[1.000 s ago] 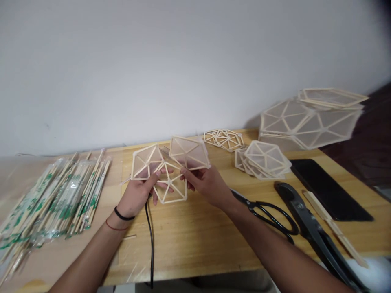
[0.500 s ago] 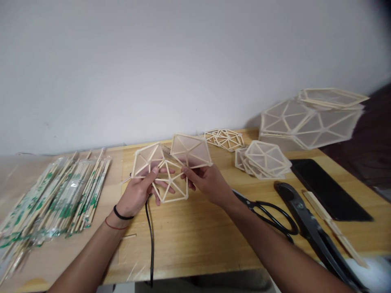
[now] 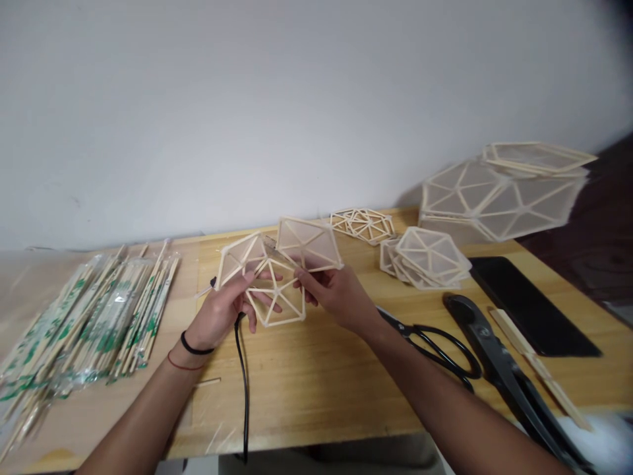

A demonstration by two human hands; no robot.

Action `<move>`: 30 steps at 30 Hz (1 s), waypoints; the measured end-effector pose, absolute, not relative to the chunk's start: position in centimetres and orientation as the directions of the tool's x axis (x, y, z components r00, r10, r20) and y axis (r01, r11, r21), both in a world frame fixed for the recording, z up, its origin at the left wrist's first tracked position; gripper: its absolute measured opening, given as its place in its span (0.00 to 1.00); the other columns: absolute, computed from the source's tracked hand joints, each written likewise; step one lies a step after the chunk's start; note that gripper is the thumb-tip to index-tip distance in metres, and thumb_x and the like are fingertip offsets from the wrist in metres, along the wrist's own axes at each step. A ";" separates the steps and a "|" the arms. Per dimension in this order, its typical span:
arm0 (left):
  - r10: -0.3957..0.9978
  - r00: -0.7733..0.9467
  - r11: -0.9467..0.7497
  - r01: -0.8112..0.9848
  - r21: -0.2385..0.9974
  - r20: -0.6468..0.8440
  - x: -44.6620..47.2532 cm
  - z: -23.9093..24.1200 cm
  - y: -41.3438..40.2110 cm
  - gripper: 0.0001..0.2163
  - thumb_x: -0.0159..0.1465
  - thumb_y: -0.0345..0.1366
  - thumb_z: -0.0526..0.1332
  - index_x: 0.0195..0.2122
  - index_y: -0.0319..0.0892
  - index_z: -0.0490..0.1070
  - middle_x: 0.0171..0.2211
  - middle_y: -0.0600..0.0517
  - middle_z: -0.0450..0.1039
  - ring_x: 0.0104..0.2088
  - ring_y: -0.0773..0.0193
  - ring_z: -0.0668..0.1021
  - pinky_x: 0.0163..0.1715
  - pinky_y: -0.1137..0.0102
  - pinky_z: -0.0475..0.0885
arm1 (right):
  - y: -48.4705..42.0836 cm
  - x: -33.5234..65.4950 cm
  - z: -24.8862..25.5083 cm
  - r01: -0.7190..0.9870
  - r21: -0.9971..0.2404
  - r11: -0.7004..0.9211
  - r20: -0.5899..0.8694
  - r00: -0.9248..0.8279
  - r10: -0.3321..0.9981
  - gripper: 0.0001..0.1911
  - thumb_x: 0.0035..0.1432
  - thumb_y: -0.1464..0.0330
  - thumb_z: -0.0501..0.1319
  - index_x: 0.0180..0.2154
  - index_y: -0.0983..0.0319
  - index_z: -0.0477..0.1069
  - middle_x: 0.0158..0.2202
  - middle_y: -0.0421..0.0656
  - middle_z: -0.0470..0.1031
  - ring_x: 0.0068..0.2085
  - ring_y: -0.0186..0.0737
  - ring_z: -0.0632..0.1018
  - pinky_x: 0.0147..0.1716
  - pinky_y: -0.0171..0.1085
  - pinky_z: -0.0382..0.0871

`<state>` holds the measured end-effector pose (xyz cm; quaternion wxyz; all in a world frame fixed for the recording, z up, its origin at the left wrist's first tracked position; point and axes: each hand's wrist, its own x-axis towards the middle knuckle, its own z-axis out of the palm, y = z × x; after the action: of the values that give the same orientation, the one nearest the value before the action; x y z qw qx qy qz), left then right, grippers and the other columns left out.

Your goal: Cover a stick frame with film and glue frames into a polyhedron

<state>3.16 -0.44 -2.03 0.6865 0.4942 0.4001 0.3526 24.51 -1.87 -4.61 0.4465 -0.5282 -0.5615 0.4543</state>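
Observation:
Between my hands is a stick-frame model [image 3: 277, 291] of joined pentagons, each with sticks meeting at its middle. Its upper-left and upper-right panels are backed with pale, see-through sheet; the lower pentagon looks uncovered, with my fingers showing through it. My left hand [image 3: 225, 309] grips the left side, thumb in front and fingers spread behind. At the joint below the upper-right panel [image 3: 309, 244], my right hand [image 3: 336, 295] pinches the frame between thumb and fingers. The model is held above the wooden table, and a black cable [image 3: 243, 389] runs down below my left hand.
Wrapped chopsticks [image 3: 116, 316] lie at left. Behind the model are bare stick frames [image 3: 363, 225]. Covered pentagons [image 3: 430, 256] are stacked at right, before a larger covered model [image 3: 514, 198]. Scissors [image 3: 440, 346], a black long-handled tool [image 3: 494, 356], a stick [image 3: 541, 369] and a black slab [image 3: 537, 307] lie near my right forearm.
The model's left panel has tilted slightly, and my left hand has shifted a little with it. My right hand keeps its pinch in nearly the same place.

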 end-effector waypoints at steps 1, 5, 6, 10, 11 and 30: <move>0.889 0.410 0.239 -0.034 0.971 -0.204 3.3 -1.8 -0.6 0.25 0.62 0.52 0.67 0.52 0.36 0.78 0.49 0.37 0.82 0.29 0.56 0.84 0.12 0.73 0.71 | -1.8 24.6 -4.7 0.200 -0.979 0.031 0.023 -0.044 0.999 0.19 0.62 0.56 0.62 0.26 0.62 0.76 0.19 0.41 0.74 0.20 0.34 0.71 0.20 0.32 0.64; 0.903 0.354 0.198 0.162 0.967 -0.245 3.8 -1.3 -1.1 0.23 0.64 0.53 0.66 0.47 0.35 0.79 0.29 0.46 0.82 0.17 0.66 0.75 0.19 0.69 0.75 | -1.4 25.0 -5.0 0.259 -0.966 0.019 0.003 -0.059 0.998 0.20 0.63 0.56 0.62 0.26 0.62 0.77 0.19 0.41 0.74 0.21 0.35 0.72 0.20 0.32 0.64; 0.904 0.348 0.195 0.182 0.964 -0.248 3.9 -1.4 -1.1 0.23 0.64 0.54 0.65 0.45 0.36 0.79 0.25 0.48 0.80 0.16 0.66 0.74 0.20 0.68 0.75 | -1.3 25.0 -5.1 0.268 -0.963 0.013 -0.008 -0.076 0.997 0.19 0.63 0.56 0.61 0.26 0.62 0.77 0.20 0.41 0.74 0.21 0.35 0.73 0.21 0.32 0.64; 0.914 0.339 0.166 0.195 0.967 -0.225 3.7 -2.1 -1.2 0.24 0.66 0.57 0.62 0.42 0.38 0.79 0.20 0.52 0.75 0.18 0.63 0.75 0.21 0.68 0.74 | -1.4 24.9 -5.0 0.310 -0.950 -0.029 -0.073 -0.130 0.989 0.19 0.63 0.57 0.60 0.26 0.62 0.76 0.19 0.41 0.74 0.21 0.36 0.73 0.22 0.33 0.64; 0.912 0.346 0.157 0.199 0.967 -0.219 3.6 -2.4 -1.3 0.24 0.67 0.57 0.60 0.43 0.38 0.78 0.21 0.52 0.75 0.19 0.62 0.75 0.21 0.68 0.73 | -1.8 25.0 -4.8 0.331 -0.943 -0.038 -0.085 -0.128 0.988 0.19 0.64 0.57 0.59 0.26 0.62 0.76 0.19 0.41 0.75 0.21 0.36 0.73 0.22 0.33 0.65; 0.898 0.429 -0.331 0.525 0.785 0.091 4.0 -4.2 -1.3 0.08 0.62 0.37 0.62 0.26 0.42 0.70 0.25 0.54 0.72 0.29 0.63 0.73 0.32 0.69 0.64 | -10.1 28.8 -6.9 0.633 -0.758 0.161 0.188 -0.024 0.982 0.16 0.70 0.61 0.53 0.30 0.58 0.71 0.30 0.44 0.75 0.34 0.44 0.77 0.34 0.39 0.70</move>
<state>3.96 -1.27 -4.23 0.3484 0.7703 0.4619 0.2682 28.83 -10.07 -6.89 0.3576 -0.6001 -0.6726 0.2442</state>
